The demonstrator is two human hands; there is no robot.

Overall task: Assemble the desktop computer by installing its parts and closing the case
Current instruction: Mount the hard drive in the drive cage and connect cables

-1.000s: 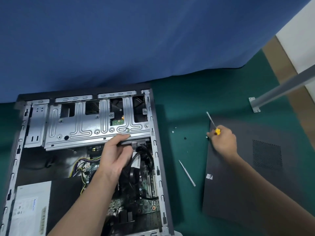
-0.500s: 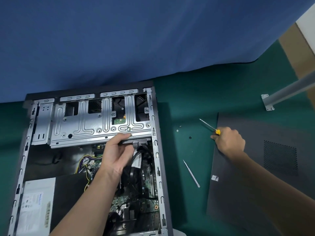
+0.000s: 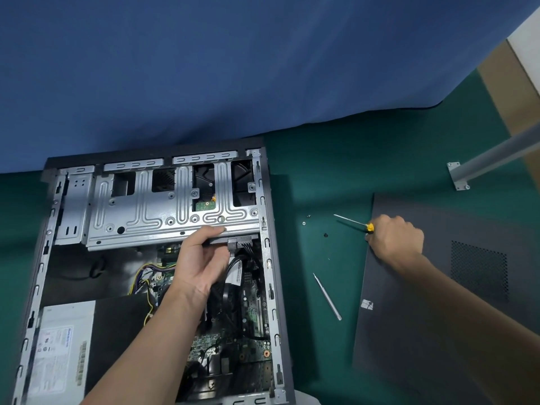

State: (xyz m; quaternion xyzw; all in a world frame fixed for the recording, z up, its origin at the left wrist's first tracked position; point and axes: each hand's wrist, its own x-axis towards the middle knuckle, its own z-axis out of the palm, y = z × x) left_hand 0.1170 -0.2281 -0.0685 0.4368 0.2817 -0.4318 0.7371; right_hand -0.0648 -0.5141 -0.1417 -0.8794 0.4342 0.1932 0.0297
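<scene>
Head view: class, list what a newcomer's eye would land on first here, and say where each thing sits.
The open case fills the lower left, and the left hand grips the near edge of its metal drive cage. To the right, the right hand holds a screwdriver at the corner of the dark side panel, which lies flat on the green mat.

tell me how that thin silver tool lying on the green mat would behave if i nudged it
The thin silver tool looks round and slender, so a sideways nudge would probably roll it. The green mat looks soft, which may stop it soon. It seems to be rigid metal, so it likely lifts stiff and light.
</scene>
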